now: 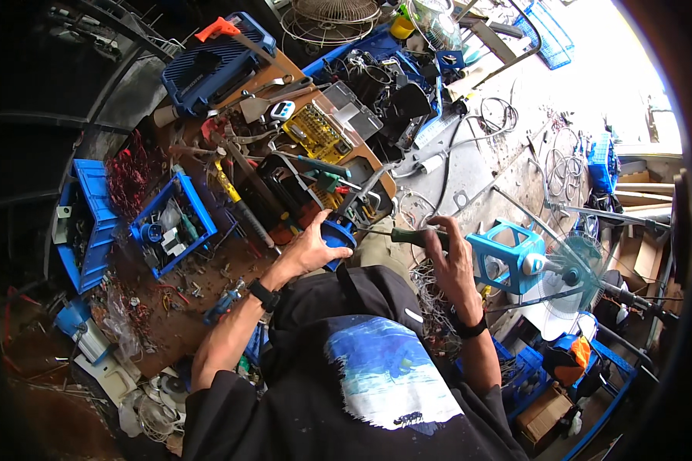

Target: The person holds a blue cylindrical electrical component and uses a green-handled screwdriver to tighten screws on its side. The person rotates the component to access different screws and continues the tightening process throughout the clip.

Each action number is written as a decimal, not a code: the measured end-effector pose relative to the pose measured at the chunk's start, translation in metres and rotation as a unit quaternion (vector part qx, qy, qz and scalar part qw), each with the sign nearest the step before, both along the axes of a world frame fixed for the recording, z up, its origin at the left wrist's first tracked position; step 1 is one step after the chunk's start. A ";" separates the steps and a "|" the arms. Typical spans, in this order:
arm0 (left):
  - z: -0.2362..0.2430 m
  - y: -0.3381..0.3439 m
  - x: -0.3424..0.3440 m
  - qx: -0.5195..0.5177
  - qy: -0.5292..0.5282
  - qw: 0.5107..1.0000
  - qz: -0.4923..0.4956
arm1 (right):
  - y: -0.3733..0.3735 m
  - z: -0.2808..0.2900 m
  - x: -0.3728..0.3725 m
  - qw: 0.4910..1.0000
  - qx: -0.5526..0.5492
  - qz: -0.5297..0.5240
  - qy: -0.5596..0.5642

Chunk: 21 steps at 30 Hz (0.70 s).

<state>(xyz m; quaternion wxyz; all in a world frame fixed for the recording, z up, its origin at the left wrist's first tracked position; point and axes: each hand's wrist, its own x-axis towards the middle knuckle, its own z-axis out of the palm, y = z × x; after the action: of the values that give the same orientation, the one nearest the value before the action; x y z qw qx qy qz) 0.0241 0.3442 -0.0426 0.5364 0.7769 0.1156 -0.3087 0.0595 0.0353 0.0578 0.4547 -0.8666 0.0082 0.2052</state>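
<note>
In front of my waist, my left hand [315, 247] is closed on a blue rounded plastic part [337, 237] with a dark piece at its far side. My right hand [455, 265] grips the end of a screwdriver [409, 237] with a dark green handle. Its thin shaft points left toward the blue part; whether the tip touches it I cannot tell. Just beyond my left hand, several pliers and cutters stand in a tool holder [346, 192] at the bench's edge.
A yellow bit set [315, 129], a hammer [231, 184] and a handsaw [227, 32] lie on the cluttered bench. Blue crates [200, 211] with parts stand at the left. On the right are a turquoise plastic frame [504, 257], a fan guard [577, 280] and loose cables [500, 115].
</note>
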 end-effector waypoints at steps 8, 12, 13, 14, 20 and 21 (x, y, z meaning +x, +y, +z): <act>-0.005 -0.001 -0.003 0.019 -0.018 1.000 -0.004 | -0.002 -0.012 -0.007 0.999 -0.011 -0.002 -0.040; -0.007 -0.001 -0.002 -0.001 -0.011 1.000 0.002 | -0.001 -0.014 -0.011 0.983 0.033 0.032 -0.175; -0.009 -0.001 -0.003 -0.005 -0.012 1.000 0.003 | 0.001 -0.012 -0.012 0.986 0.046 0.025 -0.157; -0.010 -0.001 -0.003 -0.010 -0.010 1.000 0.004 | 0.002 -0.010 -0.012 0.988 0.058 0.017 -0.139; -0.010 0.000 -0.004 -0.030 0.000 1.000 0.008 | -0.001 -0.017 -0.012 0.989 0.048 0.019 -0.140; -0.009 -0.001 -0.004 -0.030 0.002 1.000 0.010 | -0.003 -0.022 -0.013 0.977 0.066 0.041 -0.197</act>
<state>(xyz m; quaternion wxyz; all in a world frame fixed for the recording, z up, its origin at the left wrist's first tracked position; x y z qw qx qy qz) 0.0206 0.3436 -0.0520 0.5618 0.7588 0.1154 -0.3086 0.0465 0.0325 0.0359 0.4951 -0.8575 -0.1306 0.0490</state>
